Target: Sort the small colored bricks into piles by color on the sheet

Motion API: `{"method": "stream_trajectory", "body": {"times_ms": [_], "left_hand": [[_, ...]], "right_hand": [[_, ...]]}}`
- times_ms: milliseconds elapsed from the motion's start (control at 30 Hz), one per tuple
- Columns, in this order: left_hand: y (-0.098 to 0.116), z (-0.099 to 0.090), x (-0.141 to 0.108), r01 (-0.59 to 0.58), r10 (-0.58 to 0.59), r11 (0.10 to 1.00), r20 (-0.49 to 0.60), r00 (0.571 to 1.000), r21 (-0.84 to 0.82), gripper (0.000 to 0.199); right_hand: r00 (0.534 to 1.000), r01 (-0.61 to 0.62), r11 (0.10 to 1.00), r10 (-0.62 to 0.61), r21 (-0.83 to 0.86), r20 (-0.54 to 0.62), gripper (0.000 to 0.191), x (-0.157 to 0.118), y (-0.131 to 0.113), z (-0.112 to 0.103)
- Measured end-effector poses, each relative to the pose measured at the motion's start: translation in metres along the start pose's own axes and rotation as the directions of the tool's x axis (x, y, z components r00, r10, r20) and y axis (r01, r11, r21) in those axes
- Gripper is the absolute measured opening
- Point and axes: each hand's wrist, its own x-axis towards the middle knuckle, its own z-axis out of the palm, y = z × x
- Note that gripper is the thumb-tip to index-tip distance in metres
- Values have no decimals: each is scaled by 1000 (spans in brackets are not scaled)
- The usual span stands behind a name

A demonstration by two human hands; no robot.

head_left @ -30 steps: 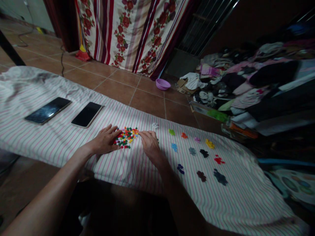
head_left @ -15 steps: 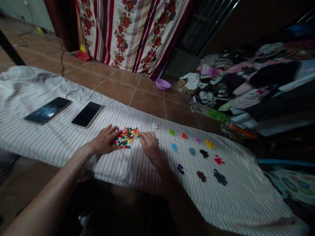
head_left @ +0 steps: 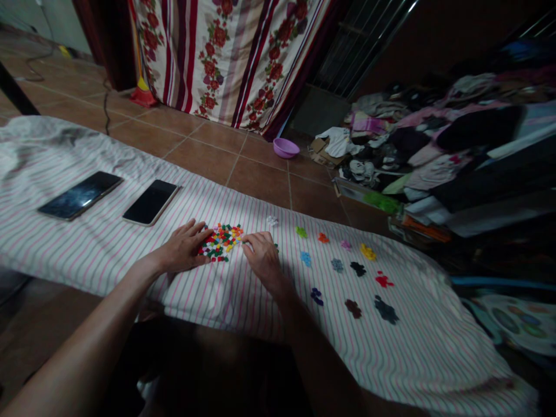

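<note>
A pile of small mixed-colour pieces (head_left: 222, 240) lies on the striped cloth (head_left: 217, 295) between my hands. My left hand (head_left: 185, 248) rests at the pile's left edge, fingers spread and laid flat. At its right edge is my right hand (head_left: 262, 255), thumb and fingertips pinched together; whatever is between them is too small to make out. A little green shows beside the right hand, mostly hidden by it. Sorted single-colour heaps lie to the right, among them white pieces (head_left: 272, 220), light blue pieces (head_left: 306, 258), yellow pieces (head_left: 368, 251) and dark grey pieces (head_left: 386, 310).
Two phones, a larger one (head_left: 81, 196) and a smaller one (head_left: 150, 202), lie left of my hands. Beyond the cloth-covered surface, a purple basin (head_left: 285, 148) stands on the tiled floor. Heaped clothes (head_left: 417, 139) fill the right background, and a flowered curtain (head_left: 234, 63) hangs behind.
The whole view has shifted slightly, moving everything a little left. Both hands keep nearly the same places by the pile; no heap has visibly changed.
</note>
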Motion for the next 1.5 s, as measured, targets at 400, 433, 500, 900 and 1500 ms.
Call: {"method": "stream_trajectory", "body": {"times_ms": [400,433,500,900,1500], "left_hand": [[-3,2,0,-26,26,1000,-4,1000,17,77],[-4,2,0,-26,26,1000,-7,1000,16,78],[-3,2,0,-20,20,1000,-4,1000,10,79],[-2,0,0,4,-4,1000,41,999,16,80],[-4,3,0,-11,11,1000,2,1000,-21,80]], "right_hand": [[983,-148,989,149,14,-105,21,-7,36,-31],[981,-162,987,163,11,-107,22,-8,40,-34],[977,-183,983,183,8,-108,24,-10,45,-38],[974,-217,976,217,2,-62,29,-21,56,-42],[981,-193,981,193,3,-26,36,-25,57,-39]]}}
